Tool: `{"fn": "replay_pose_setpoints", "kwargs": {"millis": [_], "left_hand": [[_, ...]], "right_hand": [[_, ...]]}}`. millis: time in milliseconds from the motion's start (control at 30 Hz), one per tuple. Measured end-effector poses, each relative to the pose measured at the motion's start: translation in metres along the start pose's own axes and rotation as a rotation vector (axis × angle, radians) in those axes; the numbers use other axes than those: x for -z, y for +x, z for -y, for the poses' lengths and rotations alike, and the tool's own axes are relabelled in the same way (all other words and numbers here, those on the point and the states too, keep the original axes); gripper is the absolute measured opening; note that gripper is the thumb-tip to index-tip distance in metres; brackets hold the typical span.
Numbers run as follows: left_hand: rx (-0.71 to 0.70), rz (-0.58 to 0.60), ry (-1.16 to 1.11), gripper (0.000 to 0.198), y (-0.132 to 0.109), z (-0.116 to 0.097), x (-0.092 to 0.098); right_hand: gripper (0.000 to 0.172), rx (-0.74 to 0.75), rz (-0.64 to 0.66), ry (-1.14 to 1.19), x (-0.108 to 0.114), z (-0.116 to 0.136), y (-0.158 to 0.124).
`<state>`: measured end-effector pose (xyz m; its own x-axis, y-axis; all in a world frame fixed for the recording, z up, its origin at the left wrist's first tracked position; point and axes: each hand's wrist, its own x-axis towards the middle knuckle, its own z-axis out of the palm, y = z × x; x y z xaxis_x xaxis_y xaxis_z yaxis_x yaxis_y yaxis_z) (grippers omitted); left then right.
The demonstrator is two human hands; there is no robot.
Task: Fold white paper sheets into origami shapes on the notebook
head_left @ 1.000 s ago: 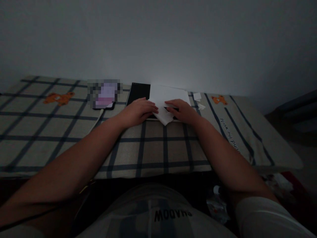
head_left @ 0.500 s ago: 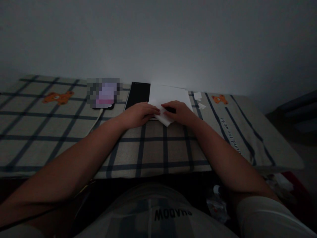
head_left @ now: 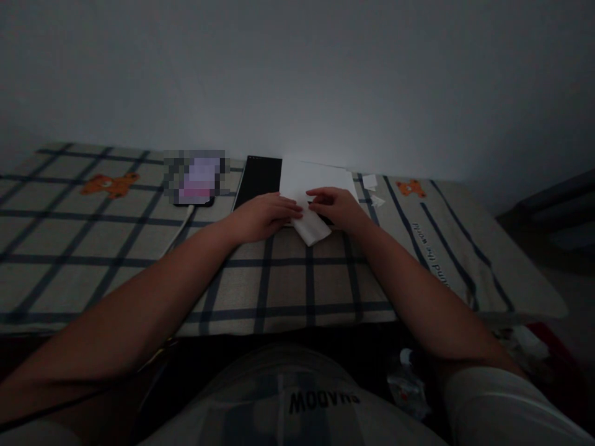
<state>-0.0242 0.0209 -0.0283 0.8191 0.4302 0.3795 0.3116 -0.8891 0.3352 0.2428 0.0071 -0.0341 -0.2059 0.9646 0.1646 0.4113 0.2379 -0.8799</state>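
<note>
A small folded strip of white paper (head_left: 312, 229) slants toward the table's front edge, its upper end between my hands. The fingers of my left hand (head_left: 267, 215) are closed on that upper end from the left. My right hand (head_left: 341, 207) is beside its right edge, with thumb and forefinger apart and the other fingers loosely curled. Beneath the hands lie larger white sheets (head_left: 320, 173), partly over a black flat panel (head_left: 260, 176). How the strip's far end is folded is hidden by my fingers.
A phone (head_left: 199, 179) with a blurred screen and a white cable (head_left: 179, 230) lies at left on the checked tablecloth (head_left: 288, 291). Paper scraps (head_left: 370, 181) are at right. A wall (head_left: 297, 74) stands behind, and a plastic bottle (head_left: 408, 384) is below the table.
The paper strip now extends farther toward the front and looks flatter. My right forefinger and thumb have spread apart, off the paper's middle; my left hand has barely shifted.
</note>
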Motion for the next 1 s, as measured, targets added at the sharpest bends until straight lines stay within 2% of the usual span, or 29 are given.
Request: {"fn": "replay_pose_setpoints", "kwargs": {"millis": [100,133,200,267,333,400,500,567,633,700,833,1000], "left_hand": [[0.024,-0.032,-0.011,0.035,-0.001,0.001,0.0],[0.044,-0.071,-0.013,0.033,-0.001,0.001,0.0],[0.133,-0.223,-0.02,0.029,0.0,0.0,0.002],[0.305,-0.426,-0.083,0.031,0.003,-0.003,0.004],[0.519,-0.584,-0.278,0.038,0.006,-0.007,0.006],[0.705,-0.637,-0.589,0.04,0.01,-0.011,0.007],[0.864,-0.586,-0.992,0.032,0.015,-0.016,0.008],[0.904,-0.57,-1.103,0.032,0.016,-0.02,0.01],[0.91,-0.572,-1.121,0.032,0.016,-0.023,0.013],[0.905,-0.55,-1.109,0.029,0.016,-0.026,0.015],[0.926,-0.47,-1.062,0.022,0.015,-0.033,0.015],[0.96,-0.426,-1.051,0.017,0.017,-0.041,0.012]], "right_hand": [[0.043,-0.027,0.026,0.08,0.002,0.001,0.0],[0.044,-0.031,0.018,0.102,0.002,0.001,0.0],[0.047,-0.029,-0.026,0.142,0.003,0.003,-0.002],[0.049,-0.023,-0.08,0.189,0.002,0.005,-0.003],[0.05,-0.01,-0.114,0.248,-0.001,0.007,-0.004],[0.052,0.015,-0.112,0.322,-0.007,0.008,-0.005],[0.059,0.053,-0.058,0.416,-0.014,0.009,-0.006],[0.064,0.059,0.005,0.418,-0.017,0.009,-0.006],[0.063,0.058,0.072,0.392,-0.017,0.01,-0.008],[0.056,0.055,0.11,0.364,-0.015,0.014,-0.01],[0.039,0.031,0.062,0.297,-0.013,0.026,-0.015],[0.038,0.002,0.038,0.249,-0.015,0.032,-0.017]]}}
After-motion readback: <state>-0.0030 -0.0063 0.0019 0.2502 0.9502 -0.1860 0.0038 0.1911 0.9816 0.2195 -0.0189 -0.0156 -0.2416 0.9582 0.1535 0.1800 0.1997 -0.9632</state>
